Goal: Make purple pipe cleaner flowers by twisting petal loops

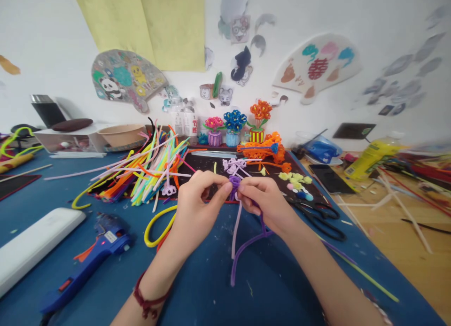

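Two hands meet at one small purple coil (235,180), held up over the bench (207,293) in front of the person. The left hand (197,204) comes to it from the left, grip closed, thumb and forefinger pinching its side. The right hand (269,201) comes from the opposite side, thumb and fingertips closed on its right edge; neither is nearer, since both touch it. So the coil lies directly between the two grips, right at the fingertips.

From below the coil, a pale stem (236,232) hangs almost straight toward the person, its long axis leaning slightly left. A purple stem (246,246) drops under the right hand, to the right of the coil, then bows back left, its free end below the coil and past the pale stem's tip. Fingers hide where either stem joins the coil, so that cannot be told. Pale flowers (235,165) lie just beyond the coil; scissors (326,218) rest to its right, a glue gun (93,260) well to its left.
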